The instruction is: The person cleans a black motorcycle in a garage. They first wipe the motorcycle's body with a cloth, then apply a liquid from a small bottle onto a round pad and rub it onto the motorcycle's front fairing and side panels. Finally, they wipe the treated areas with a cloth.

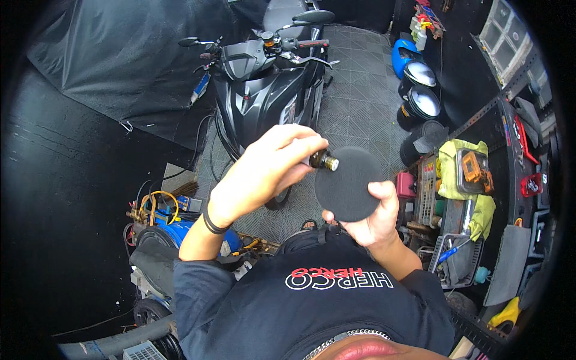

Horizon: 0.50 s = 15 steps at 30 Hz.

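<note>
My left hand (274,162) is closed around a small dark glass bottle (321,159), tilted so its open-looking neck points over a round black foam pad (348,186). Whether liquid is coming out cannot be seen. The pad lies face up in my right hand (373,216), which grips its lower right edge with the thumb on the rim and the fingers mostly hidden beneath. A black and grey motor scooter (265,90) stands just beyond my hands, its handlebars and mirrors at the top.
Black buckets (419,102) and a blue container (405,56) line the right wall. Nearer are plastic baskets (459,265) of tools and a tray (468,173) on yellow cloth. A blue air compressor (175,234) with hoses sits at the left. Cables lie beside the scooter.
</note>
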Tool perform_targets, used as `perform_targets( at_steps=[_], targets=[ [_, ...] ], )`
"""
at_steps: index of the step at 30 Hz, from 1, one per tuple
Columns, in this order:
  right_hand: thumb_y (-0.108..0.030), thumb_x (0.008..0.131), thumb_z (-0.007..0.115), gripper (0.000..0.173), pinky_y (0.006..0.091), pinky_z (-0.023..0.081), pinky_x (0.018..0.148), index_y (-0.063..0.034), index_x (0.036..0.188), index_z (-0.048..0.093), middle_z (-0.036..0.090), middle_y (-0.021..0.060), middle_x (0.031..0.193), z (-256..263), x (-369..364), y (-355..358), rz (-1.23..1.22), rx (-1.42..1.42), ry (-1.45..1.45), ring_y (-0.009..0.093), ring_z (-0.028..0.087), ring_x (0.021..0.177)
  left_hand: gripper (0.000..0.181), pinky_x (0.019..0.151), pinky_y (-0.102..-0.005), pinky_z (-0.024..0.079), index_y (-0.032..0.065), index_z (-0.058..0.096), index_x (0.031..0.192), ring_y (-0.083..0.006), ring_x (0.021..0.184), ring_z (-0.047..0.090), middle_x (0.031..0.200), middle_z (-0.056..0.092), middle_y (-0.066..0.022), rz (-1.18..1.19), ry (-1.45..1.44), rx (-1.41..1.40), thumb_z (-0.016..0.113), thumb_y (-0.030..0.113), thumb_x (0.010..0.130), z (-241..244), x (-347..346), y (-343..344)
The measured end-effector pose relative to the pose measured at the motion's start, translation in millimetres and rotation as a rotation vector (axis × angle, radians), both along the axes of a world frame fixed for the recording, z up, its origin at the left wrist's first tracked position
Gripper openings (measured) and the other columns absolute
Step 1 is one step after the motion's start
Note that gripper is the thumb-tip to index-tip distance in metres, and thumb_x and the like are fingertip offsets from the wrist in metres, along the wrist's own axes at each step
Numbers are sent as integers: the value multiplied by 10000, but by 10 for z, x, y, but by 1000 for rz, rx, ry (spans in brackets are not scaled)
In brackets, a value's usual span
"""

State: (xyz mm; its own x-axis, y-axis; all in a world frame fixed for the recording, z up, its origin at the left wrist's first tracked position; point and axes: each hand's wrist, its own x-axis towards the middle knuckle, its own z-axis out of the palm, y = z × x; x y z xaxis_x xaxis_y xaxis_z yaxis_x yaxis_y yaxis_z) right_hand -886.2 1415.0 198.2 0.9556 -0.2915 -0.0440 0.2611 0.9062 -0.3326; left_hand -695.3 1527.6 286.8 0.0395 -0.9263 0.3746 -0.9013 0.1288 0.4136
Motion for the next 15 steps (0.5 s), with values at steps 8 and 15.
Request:
perform_targets(
  at_steps=[8,15],
  targets=[
    [-338,858,547,544,464,517,722,-108,1348,492,582,115,1249,-273,136,29,9,-21,91,256,605,1042,443,920,-392,521,55,602,1242,-312,1103,603,1197,599,-135,-18,148,94,719,48,815,-488,167,-1],
    [-365,882,533,515,447,503,736,-131,1339,503,582,90,1276,-388,726,204,-32,28,160,246,599,1054,491,918,-388,528,60,620,1217,-313,1105,624,1167,637,-117,-60,171,60,765,27,749,-617,855,107]
  ],
)
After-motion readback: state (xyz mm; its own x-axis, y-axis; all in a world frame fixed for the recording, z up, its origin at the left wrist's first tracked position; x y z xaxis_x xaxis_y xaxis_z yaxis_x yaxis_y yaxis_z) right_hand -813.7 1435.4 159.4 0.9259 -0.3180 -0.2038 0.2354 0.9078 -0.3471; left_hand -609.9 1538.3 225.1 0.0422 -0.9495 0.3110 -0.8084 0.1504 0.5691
